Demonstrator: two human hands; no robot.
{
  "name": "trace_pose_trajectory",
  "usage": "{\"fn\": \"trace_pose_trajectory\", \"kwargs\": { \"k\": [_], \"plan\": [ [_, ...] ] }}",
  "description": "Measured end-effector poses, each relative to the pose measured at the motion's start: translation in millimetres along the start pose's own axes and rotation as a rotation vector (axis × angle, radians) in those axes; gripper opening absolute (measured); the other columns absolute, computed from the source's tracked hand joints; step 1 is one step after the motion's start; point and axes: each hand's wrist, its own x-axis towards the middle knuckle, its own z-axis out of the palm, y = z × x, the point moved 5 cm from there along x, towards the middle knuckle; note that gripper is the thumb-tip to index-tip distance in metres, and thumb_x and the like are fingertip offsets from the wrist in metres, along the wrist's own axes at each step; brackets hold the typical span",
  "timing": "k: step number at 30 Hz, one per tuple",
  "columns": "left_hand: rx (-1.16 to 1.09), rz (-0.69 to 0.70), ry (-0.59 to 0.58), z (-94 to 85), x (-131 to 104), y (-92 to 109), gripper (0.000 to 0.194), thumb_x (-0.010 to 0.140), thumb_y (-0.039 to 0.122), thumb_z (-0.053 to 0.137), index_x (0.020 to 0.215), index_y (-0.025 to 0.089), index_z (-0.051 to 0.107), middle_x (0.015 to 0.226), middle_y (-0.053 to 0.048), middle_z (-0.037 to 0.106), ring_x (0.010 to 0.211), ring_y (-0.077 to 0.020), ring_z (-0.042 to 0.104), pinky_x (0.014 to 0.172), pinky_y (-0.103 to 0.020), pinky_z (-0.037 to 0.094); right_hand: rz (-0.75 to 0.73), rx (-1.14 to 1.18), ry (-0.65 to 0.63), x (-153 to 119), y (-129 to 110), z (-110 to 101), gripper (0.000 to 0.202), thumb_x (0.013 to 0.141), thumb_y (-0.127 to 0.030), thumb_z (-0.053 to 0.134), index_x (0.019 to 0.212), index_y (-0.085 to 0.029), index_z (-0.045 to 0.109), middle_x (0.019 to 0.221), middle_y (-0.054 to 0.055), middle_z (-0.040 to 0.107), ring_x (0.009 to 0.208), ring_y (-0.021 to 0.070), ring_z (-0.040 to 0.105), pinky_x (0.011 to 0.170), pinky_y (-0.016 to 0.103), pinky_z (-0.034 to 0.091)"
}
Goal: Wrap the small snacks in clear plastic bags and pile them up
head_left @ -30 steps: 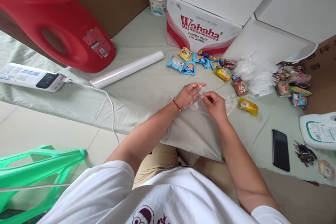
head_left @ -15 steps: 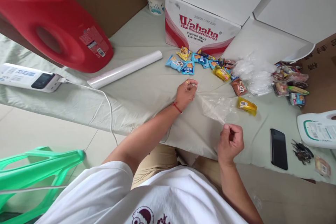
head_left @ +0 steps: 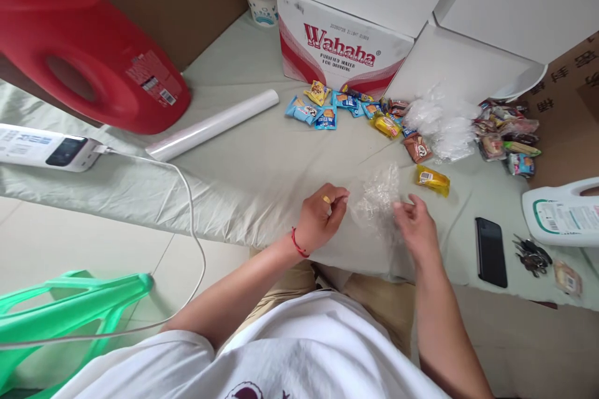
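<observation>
Between my hands hangs a crumpled clear plastic bag (head_left: 377, 190), thin and see-through, over the cloth-covered table. My left hand (head_left: 322, 218), with a ring and a red string bracelet, is closed in a pinch at the bag's left edge. On the other side, my right hand (head_left: 416, 224) has its thumb and fingertips at the bag's right edge, with one finger raised. Its grip is slightly blurred. A yellow-wrapped snack (head_left: 433, 181) lies just beyond my right hand.
Small snack packets (head_left: 325, 117) lie before a Wahaha carton (head_left: 344, 47). A pile of clear bags (head_left: 442, 124) sits right of them. Left are a plastic film roll (head_left: 213, 124) and red jug (head_left: 154, 90); right, a phone (head_left: 491, 252), keys (head_left: 532, 257) and white bottle (head_left: 561, 215).
My left hand has come down toward me, and my right hand has risen slightly with its fingers loosened. The bag, stretched between them before, is now bunched. The view has shifted a little.
</observation>
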Motion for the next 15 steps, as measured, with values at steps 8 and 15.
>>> {"fn": "trace_pose_trajectory", "kwargs": {
  "k": [8, 15],
  "plan": [
    [0.423, -0.03, 0.071, -57.3, -10, 13, 0.045, 0.08, 0.02, 0.059, 0.124, 0.019, 0.071, 0.133, -0.015, 0.057, 0.128, -0.0325, 0.055, 0.111, -0.051, 0.049, -0.246, 0.032, -0.134, 6, -52, 45, 0.03, 0.095, -0.049, 0.063, 0.096, -0.021, 0.077, 0.096, 0.006, 0.073, 0.082, 0.018, 0.065, 0.079, 0.033, 0.052],
    [0.312, -0.248, -0.256, -6.6, 60, -16, 0.08, 0.073, 0.044, 0.082, 0.142, 0.013, 0.056, 0.116, -0.016, 0.07, 0.113, -0.0327, 0.065, 0.1, -0.045, 0.051, -0.383, 0.062, -0.317, -1, -74, 50, 0.028, 0.096, -0.047, 0.064, 0.098, -0.023, 0.079, 0.098, 0.006, 0.072, 0.087, 0.0181, 0.066, 0.076, 0.031, 0.052]
  ]
}}
